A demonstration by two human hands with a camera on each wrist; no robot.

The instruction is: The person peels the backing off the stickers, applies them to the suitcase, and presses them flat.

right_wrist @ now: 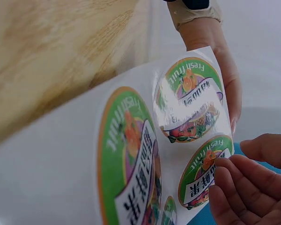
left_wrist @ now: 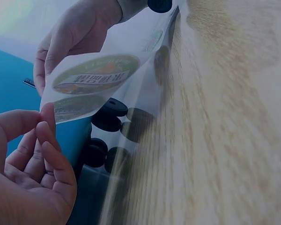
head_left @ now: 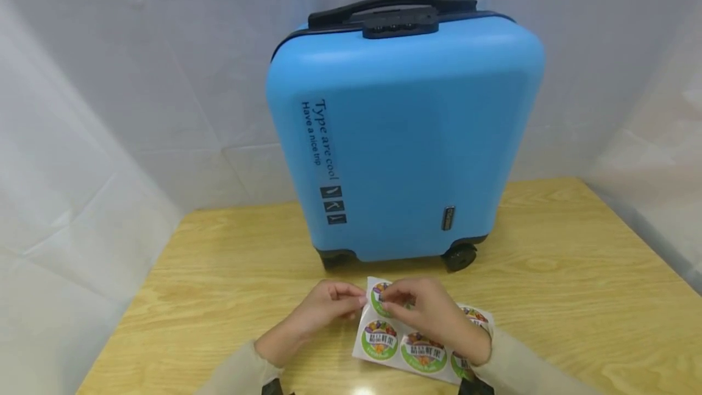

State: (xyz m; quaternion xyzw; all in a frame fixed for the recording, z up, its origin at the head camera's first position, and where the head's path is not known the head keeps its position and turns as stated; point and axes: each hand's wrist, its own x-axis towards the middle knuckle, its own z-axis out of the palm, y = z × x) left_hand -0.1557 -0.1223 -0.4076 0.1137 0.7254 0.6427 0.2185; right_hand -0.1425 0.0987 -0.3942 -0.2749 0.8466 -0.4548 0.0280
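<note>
My left hand (head_left: 323,309) pinches the left edge of a white sheet of round fruit stickers (head_left: 395,363) between thumb and forefinger. The sheet is tilted up off the table at that end, as the left wrist view shows. My right hand (head_left: 430,313) is over the sheet at the upper-left sticker (head_left: 378,305), partly covering it. In the right wrist view, thumb and fingers of this hand (right_wrist: 257,187) are bent and apart, with fingertips right at that sticker's edge (right_wrist: 206,173). Green-rimmed stickers printed "Fresh fruit" fill the sheet; the right forearm hides some.
A blue hard-shell suitcase (head_left: 406,151) stands upright on the wooden table (head_left: 230,273), just behind the sheet, with black wheels (head_left: 459,256) and a black top handle (head_left: 392,5). White sheeting (head_left: 164,78) hangs behind and at both sides.
</note>
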